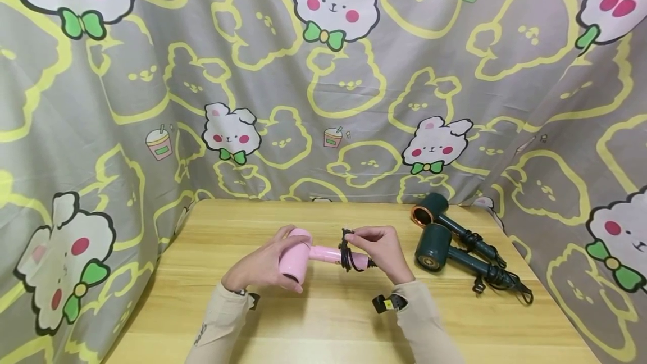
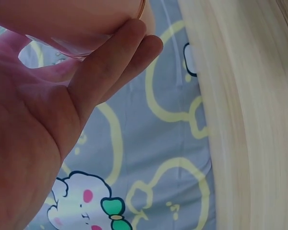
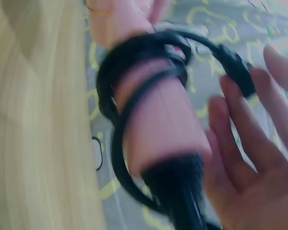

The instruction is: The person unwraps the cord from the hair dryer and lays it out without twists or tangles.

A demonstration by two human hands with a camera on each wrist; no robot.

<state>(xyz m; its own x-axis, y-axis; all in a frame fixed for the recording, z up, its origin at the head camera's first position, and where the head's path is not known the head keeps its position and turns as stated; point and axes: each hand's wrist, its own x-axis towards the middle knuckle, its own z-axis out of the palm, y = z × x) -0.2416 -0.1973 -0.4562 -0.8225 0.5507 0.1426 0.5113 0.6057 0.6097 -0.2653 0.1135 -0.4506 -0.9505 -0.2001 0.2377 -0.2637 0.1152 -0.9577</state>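
My left hand (image 1: 263, 263) grips a pink hair dryer (image 1: 295, 260) by its barrel, with the handle pointing right. In the left wrist view the fingers (image 2: 108, 62) curl round the barrel's underside. A black cord (image 3: 117, 96) is looped around the handle near its base. My right hand (image 1: 381, 249) is beside the handle's end and pinches the black plug (image 3: 237, 69) at the cord's end between thumb and fingers. Seen from the right wrist, the cord runs from the wound loops across to that plug.
Two dark green hair dryers lie at the table's right: one (image 1: 433, 247) nearer, the other (image 1: 434, 206) behind it with a copper-coloured rim. Their cords are wrapped round their handles. A patterned curtain (image 1: 283, 156) surrounds the wooden table (image 1: 323, 324) at the back and sides.
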